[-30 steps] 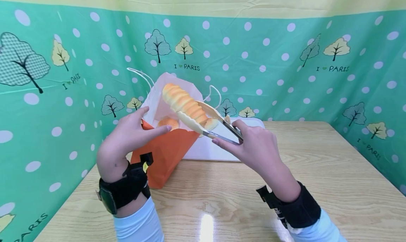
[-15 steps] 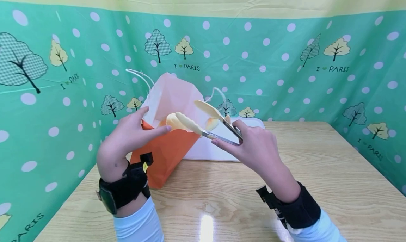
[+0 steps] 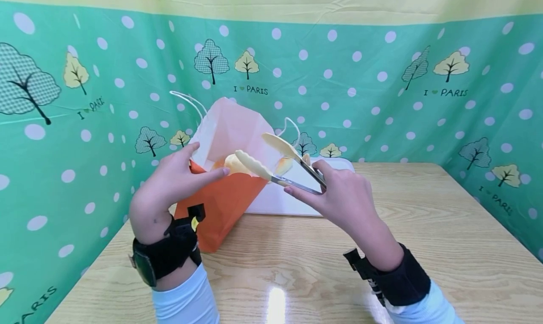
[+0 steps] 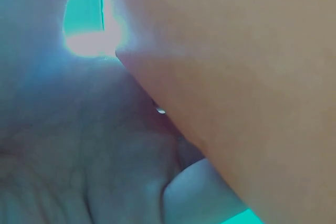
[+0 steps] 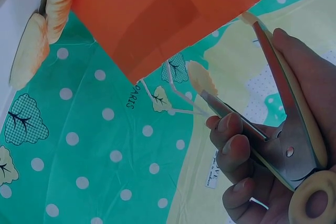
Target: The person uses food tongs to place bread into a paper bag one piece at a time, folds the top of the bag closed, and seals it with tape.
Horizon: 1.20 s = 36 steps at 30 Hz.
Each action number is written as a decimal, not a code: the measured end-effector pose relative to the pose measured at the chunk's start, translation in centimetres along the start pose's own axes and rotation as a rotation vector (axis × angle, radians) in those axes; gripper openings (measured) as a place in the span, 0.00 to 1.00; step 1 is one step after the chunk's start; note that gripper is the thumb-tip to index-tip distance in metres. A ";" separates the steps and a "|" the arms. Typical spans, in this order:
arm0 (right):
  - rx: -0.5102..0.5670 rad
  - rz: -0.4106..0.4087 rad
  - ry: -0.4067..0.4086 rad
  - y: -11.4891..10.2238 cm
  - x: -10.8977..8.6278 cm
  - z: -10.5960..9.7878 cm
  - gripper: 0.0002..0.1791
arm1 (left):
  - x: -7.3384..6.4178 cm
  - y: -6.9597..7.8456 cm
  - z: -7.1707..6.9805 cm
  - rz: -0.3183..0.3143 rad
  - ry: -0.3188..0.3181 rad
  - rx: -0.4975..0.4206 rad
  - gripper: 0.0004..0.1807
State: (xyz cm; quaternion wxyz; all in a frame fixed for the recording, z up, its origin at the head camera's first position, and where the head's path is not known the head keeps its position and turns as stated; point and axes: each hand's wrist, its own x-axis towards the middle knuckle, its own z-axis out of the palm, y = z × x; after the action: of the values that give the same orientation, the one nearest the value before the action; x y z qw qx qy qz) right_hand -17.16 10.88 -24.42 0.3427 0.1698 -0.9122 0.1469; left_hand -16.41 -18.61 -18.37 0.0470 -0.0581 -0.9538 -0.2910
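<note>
An orange paper bag (image 3: 220, 215) with a pale inside and white cord handles leans tilted on the table, its mouth towards me. My left hand (image 3: 167, 185) holds it at the left of the rim, the thumb lying along the front edge; its other fingers are largely hidden. Inside the mouth, a pale bread roll (image 3: 235, 163) shows its end, with a bit of another bun beside it. My right hand (image 3: 345, 192) grips metal tongs (image 3: 293, 184) with cream scalloped tips. The tongs are spread beside the mouth, nothing between them. Orange bag paper fills much of the left wrist view.
Behind the bag lies a white tray (image 3: 292, 205) bearing some bread (image 3: 283, 165). Two bread pieces (image 5: 31, 51) show there in the right wrist view. A green printed curtain (image 3: 356, 107) walls the back and sides of the wooden table (image 3: 339, 267).
A ridged bread roll, pinched in the tongs a second ago, was let go and dropped into the bag. The tongs spread apart slightly. Both hands stayed almost still.
</note>
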 end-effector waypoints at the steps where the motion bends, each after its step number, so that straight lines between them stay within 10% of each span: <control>1: -0.001 0.001 0.002 0.0 0.0 0.0 0.33 | 0.0 0.0 0.0 0.002 0.003 -0.001 0.59; 21: 0.026 0.057 -0.015 0.5 0.5 -1.2 0.36 | -0.9 -0.7 -1.2 -0.143 0.180 -0.032 0.53; 36: 0.164 0.116 0.313 3.4 2.0 -0.4 0.32 | -1.1 -0.8 -1.5 -0.146 0.181 -0.003 0.54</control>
State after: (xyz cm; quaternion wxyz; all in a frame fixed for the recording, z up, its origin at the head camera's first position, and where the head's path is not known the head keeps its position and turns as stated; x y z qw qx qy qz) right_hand -19.69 13.67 -23.28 0.4566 0.1193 -0.8409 0.2648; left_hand -15.32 -20.23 -17.73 0.1113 0.0380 -0.9469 -0.2992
